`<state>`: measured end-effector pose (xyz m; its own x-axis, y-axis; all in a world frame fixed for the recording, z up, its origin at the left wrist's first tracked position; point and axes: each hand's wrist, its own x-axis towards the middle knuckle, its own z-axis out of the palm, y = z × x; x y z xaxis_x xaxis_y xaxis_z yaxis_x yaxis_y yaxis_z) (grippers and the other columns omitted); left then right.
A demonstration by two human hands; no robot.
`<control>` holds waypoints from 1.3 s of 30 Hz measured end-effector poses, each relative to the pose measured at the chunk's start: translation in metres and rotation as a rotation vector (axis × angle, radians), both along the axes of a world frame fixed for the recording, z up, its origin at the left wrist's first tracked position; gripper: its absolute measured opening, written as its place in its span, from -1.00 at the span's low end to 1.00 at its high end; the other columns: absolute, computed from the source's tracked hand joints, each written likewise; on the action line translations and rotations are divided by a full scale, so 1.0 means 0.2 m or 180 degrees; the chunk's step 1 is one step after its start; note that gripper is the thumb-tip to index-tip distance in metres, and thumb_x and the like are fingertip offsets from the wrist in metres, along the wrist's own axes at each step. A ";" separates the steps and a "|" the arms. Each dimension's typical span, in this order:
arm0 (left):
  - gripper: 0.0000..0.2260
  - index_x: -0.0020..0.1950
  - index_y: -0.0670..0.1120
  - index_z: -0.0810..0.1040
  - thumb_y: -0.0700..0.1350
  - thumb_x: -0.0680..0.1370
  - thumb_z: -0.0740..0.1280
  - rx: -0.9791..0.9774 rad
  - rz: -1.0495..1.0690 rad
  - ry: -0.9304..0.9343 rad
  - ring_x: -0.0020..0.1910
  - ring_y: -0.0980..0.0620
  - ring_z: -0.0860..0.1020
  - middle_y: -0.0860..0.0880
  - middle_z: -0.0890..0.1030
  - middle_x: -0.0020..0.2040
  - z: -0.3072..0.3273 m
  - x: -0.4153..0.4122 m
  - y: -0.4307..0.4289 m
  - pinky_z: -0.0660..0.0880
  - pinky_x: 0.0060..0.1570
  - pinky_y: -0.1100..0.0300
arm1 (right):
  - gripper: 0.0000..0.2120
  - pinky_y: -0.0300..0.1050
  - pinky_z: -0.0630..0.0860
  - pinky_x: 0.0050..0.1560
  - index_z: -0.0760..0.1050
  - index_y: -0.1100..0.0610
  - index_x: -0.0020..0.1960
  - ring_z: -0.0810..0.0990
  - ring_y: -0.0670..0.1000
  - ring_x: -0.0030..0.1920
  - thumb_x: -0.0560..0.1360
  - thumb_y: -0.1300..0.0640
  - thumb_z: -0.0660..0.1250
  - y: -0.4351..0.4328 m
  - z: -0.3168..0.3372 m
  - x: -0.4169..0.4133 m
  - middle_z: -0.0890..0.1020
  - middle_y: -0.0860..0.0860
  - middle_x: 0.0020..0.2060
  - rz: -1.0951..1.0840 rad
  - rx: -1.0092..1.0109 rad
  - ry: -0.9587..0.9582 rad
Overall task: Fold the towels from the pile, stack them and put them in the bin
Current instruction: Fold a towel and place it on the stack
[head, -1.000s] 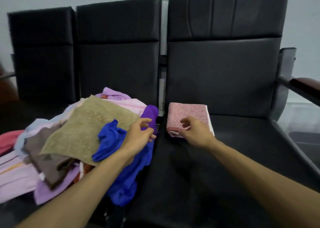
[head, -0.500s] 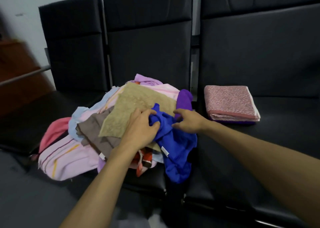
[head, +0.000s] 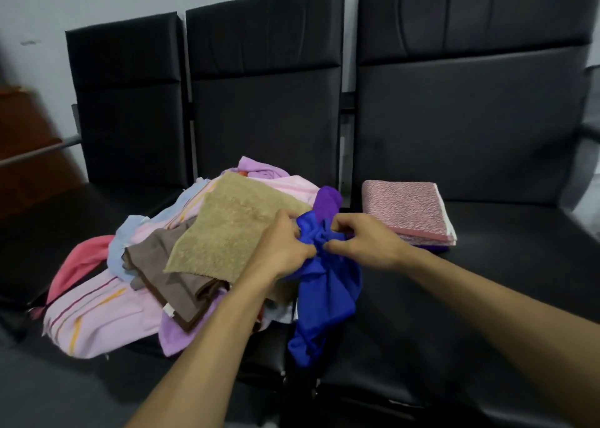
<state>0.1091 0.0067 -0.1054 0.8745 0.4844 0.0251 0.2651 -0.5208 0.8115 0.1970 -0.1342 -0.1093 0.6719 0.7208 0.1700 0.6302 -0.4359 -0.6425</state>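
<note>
Here, at centre frame, the left hand (head: pixel 282 249) and right hand (head: pixel 367 242) both pinch the bunched top of the blue towel (head: pixel 328 297). Their fingers are curled into the cloth and their knuckles nearly meet. The towel's tail hangs over the front edge of the seat (head: pixel 487 297), toward lower centre. The blue towel lies against the right flank of the pile (head: pixel 130 314), just below the purple towel (head: pixel 328 200) and beside the tan towel (head: pixel 233 229).

Risk: a lift may drag those neighbours off the seat if the cloths are tangled. Both grips also hold a wad rather than corners, so the towel may not open flat. How much cloth each fingertip holds is hidden, perhaps one fold apiece.

Half a second ago the right hand was only reaching in. A second ago it touched the folded pink towel (head: pixel 406 210), right of centre. No bin is in view.
</note>
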 end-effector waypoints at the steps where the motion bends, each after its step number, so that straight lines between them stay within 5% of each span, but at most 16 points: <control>1: -0.36 0.38 -0.16 0.33 -0.34 0.34 0.45 -0.0336 -0.0121 -0.0149 -0.05 -0.06 0.57 -0.09 0.57 -0.01 0.02 0.03 -0.05 0.53 -0.03 0.04 | -0.76 -0.17 0.33 -0.29 0.36 0.05 -0.30 0.40 -0.08 -0.35 0.43 0.11 0.41 -0.07 0.02 0.01 0.47 -0.06 -0.39 -0.0033 0.0123 0.0003; 3: -0.30 0.36 -0.18 0.39 -0.35 0.22 0.45 -0.0829 -0.0301 -0.0366 -0.01 -0.10 0.62 -0.15 0.62 0.05 0.06 0.07 -0.13 0.58 0.01 -0.03 | -0.75 -0.26 0.30 -0.36 0.35 0.07 -0.31 0.37 -0.11 -0.38 0.43 0.20 0.40 -0.20 0.06 0.02 0.44 -0.09 -0.42 -0.0156 0.0376 0.0059; 5: -0.44 0.23 -0.22 0.52 -0.46 0.24 0.41 -0.1222 -0.0501 -0.0574 -0.01 -0.10 0.63 -0.17 0.65 0.03 0.07 0.10 -0.21 0.58 0.08 -0.04 | -0.71 -0.28 0.29 -0.38 0.34 0.09 -0.32 0.36 -0.13 -0.40 0.43 0.25 0.42 -0.33 0.09 0.06 0.42 -0.09 -0.43 -0.0268 0.0615 0.0193; 8: -0.61 0.08 -0.19 0.60 -0.53 0.35 0.35 -0.1660 -0.0941 -0.0673 -0.05 -0.04 0.63 -0.11 0.67 -0.06 0.08 0.15 -0.37 0.54 0.06 0.07 | -0.75 -0.08 0.44 -0.27 0.39 0.13 -0.28 0.48 -0.04 -0.33 0.37 0.21 0.48 -0.56 0.13 0.13 0.52 0.03 -0.39 -0.0441 0.0898 0.0124; 12: -0.72 0.16 -0.17 0.59 -0.37 0.48 0.35 -0.2194 -0.1343 -0.0423 -0.05 0.02 0.63 -0.08 0.67 -0.02 0.05 0.24 -0.59 0.52 -0.03 0.18 | -0.80 0.02 0.54 -0.21 0.43 0.15 -0.23 0.57 -0.02 -0.26 0.36 0.32 0.44 -0.80 0.11 0.18 0.58 0.00 -0.33 -0.0585 0.1043 0.0126; 15: -0.89 0.05 -0.13 0.59 -0.23 0.57 0.30 -0.2316 -0.1403 -0.0193 -0.15 0.05 0.59 -0.07 0.64 -0.08 -0.01 0.30 -0.73 0.48 -0.11 0.19 | -0.73 -0.04 0.55 -0.11 0.45 0.07 -0.14 0.60 -0.02 -0.18 0.31 0.37 0.41 -0.94 0.04 0.21 0.60 -0.12 -0.24 -0.0637 0.0825 0.0249; 18: -0.89 -0.04 -0.08 0.57 -0.16 0.62 0.25 -0.2271 -0.1235 -0.0172 -0.18 0.09 0.59 -0.03 0.63 -0.13 -0.04 0.36 -0.81 0.49 -0.14 0.19 | -0.51 0.08 0.57 0.09 0.42 -0.01 0.13 0.60 0.02 0.03 0.27 0.33 0.41 -1.03 0.01 0.24 0.58 -0.02 0.03 -0.0551 0.0583 0.0522; 24: -0.87 0.00 -0.10 0.55 -0.14 0.63 0.22 -0.2074 -0.0953 -0.0463 -0.01 -0.05 0.62 -0.08 0.67 -0.04 -0.02 0.40 -0.85 0.52 0.07 0.03 | -0.25 -0.04 0.61 0.06 0.29 -0.05 0.41 0.62 -0.03 0.04 0.30 0.34 0.42 -1.11 -0.02 0.21 0.57 -0.01 0.14 -0.0373 0.0067 0.0788; 30: -0.76 0.19 -0.28 0.48 -0.14 0.64 0.20 -0.1882 -0.0927 -0.0514 0.02 -0.10 0.63 -0.19 0.65 0.02 -0.07 0.38 -0.81 0.55 0.03 0.06 | -0.42 -0.14 0.58 0.11 0.45 0.01 0.32 0.65 -0.01 0.10 0.37 0.30 0.51 -1.11 -0.04 0.18 0.66 0.04 0.10 0.0071 0.0590 0.1677; 33: -0.82 0.08 -0.14 0.53 -0.10 0.66 0.17 -0.1860 -0.0715 -0.0715 -0.03 -0.02 0.62 -0.11 0.65 -0.01 -0.08 0.40 -0.76 0.55 -0.06 0.12 | -0.58 -0.08 0.61 0.05 0.54 0.11 0.24 0.67 0.10 0.06 0.41 0.31 0.47 -1.09 -0.05 0.19 0.68 0.16 0.05 -0.0036 0.1137 0.2111; 39: -0.78 -0.09 -0.03 0.52 -0.12 0.67 0.13 -0.1751 -0.0114 -0.1058 -0.14 0.03 0.56 -0.03 0.61 -0.12 -0.10 0.44 -0.65 0.52 -0.26 0.21 | -0.84 -0.19 0.58 -0.20 0.62 0.23 -0.06 0.65 0.02 -0.19 0.41 0.19 0.49 -1.03 -0.06 0.22 0.68 0.12 -0.18 -0.0800 0.1754 0.1724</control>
